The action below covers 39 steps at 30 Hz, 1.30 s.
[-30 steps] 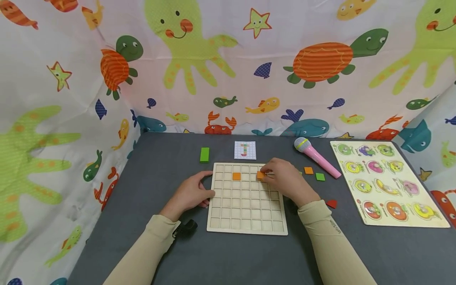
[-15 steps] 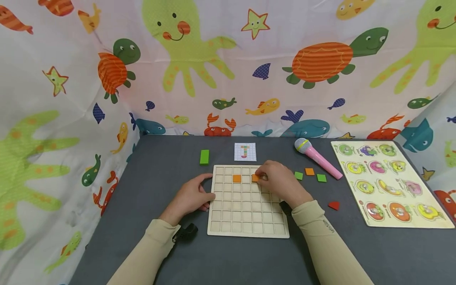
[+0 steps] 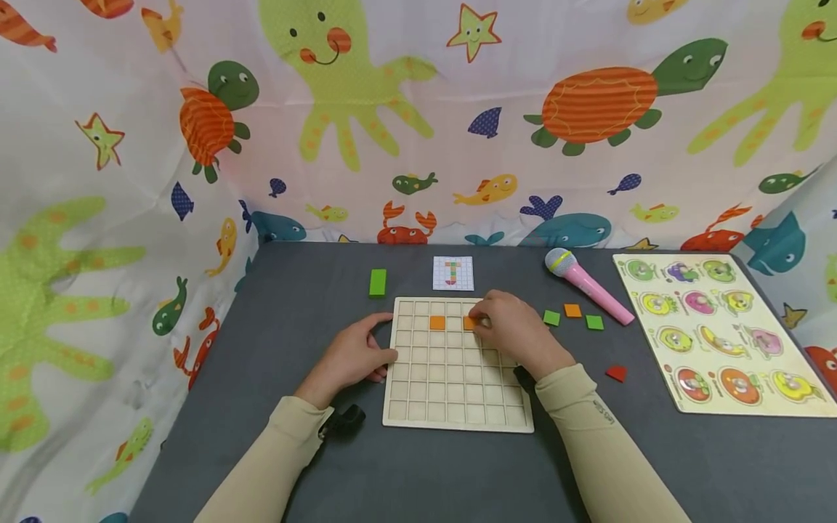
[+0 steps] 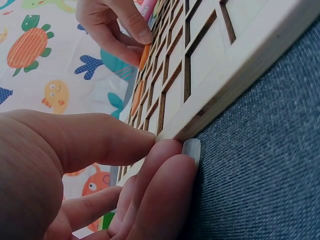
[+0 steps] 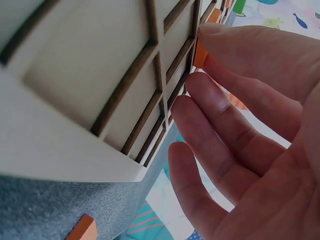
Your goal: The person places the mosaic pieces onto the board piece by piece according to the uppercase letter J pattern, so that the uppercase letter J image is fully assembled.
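A wooden grid board (image 3: 458,416) lies on the dark cloth in the head view. My left hand (image 3: 353,356) grips its left edge; in the left wrist view the thumb (image 4: 112,137) and curled fingers pinch the rim. Over the upper right of the grid, my right hand (image 3: 519,330) pinches an orange square tile (image 3: 468,322) between thumb and index finger. The right wrist view has this tile (image 5: 201,54) upright against the grid, its other fingers loosely bent beside the board. Another orange square tile (image 3: 437,322) sits in a cell to the left, in the second row.
Right of the board lie two green squares (image 3: 551,318), an orange square (image 3: 572,311) and a red piece (image 3: 616,373). Beyond them are a pink toy microphone (image 3: 595,292) and a fruit picture board (image 3: 713,363). Behind the grid are a pattern card (image 3: 453,273) and a green rectangle (image 3: 378,283).
My right hand has shifted slightly left over the grid with the orange tile, then stayed there. A green square behind it has come into view. The left hand keeps its grip.
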Motion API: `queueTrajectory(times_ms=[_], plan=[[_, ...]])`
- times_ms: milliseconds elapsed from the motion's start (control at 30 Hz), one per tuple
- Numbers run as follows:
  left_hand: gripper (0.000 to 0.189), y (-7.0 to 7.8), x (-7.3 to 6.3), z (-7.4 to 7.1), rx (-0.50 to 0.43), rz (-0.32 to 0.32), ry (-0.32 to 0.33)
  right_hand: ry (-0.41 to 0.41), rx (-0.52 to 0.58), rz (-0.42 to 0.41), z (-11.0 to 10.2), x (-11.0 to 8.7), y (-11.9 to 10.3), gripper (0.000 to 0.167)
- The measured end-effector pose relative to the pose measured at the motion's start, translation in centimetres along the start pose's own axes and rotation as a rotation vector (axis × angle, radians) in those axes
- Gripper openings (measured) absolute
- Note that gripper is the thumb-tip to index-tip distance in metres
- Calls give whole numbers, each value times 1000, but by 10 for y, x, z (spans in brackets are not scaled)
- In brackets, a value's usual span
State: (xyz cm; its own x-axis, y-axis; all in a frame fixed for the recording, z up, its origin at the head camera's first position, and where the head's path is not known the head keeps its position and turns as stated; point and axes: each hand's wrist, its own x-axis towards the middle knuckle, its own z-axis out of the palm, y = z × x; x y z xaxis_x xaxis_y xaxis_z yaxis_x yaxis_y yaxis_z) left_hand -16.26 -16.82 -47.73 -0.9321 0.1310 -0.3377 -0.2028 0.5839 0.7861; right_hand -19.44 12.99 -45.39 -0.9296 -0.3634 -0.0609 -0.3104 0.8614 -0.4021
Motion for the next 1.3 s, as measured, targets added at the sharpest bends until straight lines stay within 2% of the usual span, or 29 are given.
queueTrajectory(times_ms=[700, 1300], plan=[[76, 4, 2, -2, 15, 11, 2, 8, 18, -6, -2, 2, 3, 24], [76, 4, 0, 0, 12, -12, 0, 0, 37, -5, -2, 0, 3, 26]])
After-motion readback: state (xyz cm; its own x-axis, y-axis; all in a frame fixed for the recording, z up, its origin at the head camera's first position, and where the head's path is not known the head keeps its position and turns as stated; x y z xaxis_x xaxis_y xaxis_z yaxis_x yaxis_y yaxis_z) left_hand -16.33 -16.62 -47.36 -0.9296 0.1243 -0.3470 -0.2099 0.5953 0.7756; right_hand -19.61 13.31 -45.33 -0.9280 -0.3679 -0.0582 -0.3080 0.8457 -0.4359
